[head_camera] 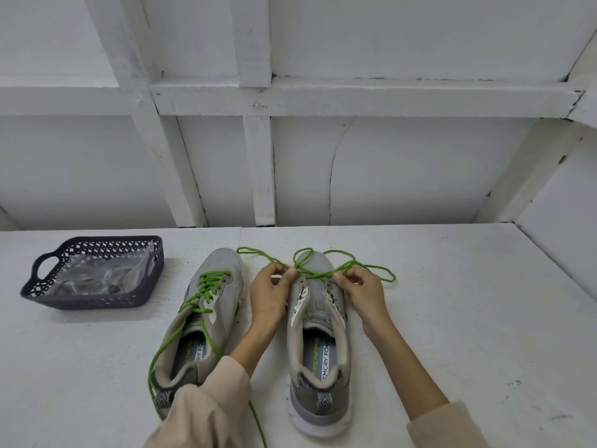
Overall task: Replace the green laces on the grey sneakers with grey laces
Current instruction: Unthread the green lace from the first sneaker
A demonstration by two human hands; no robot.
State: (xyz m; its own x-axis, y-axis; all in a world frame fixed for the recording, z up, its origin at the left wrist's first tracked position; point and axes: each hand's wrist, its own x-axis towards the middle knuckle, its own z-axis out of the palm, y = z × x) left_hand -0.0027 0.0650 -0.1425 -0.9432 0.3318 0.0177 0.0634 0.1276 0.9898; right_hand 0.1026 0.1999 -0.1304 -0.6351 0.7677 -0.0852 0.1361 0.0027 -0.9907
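Green lace (316, 275): threaded only through the toe-end eyelets of the right grey sneaker (318, 367), mid-table (452, 318); loose ends loop over the toe toward the far edge. Left hand (269, 292), right hand (361, 292): each pinches this lace beside the eyelets. Left grey sneaker (206, 318): just beside, laced with second green lace (210, 284), untied, ends trailing to the near edge. Dark basket (42, 292): far left corner, holds clear plastic bags (97, 276).

Looks like a bare, makeshift work corner rather than a furnished room, going by the white-painted board wall (403, 176) with its rough timber battens (260, 169) and hairline cracks, the chalky white tabletop (468, 318) and one dark plastic basket (97, 302) of clear bags (97, 276).
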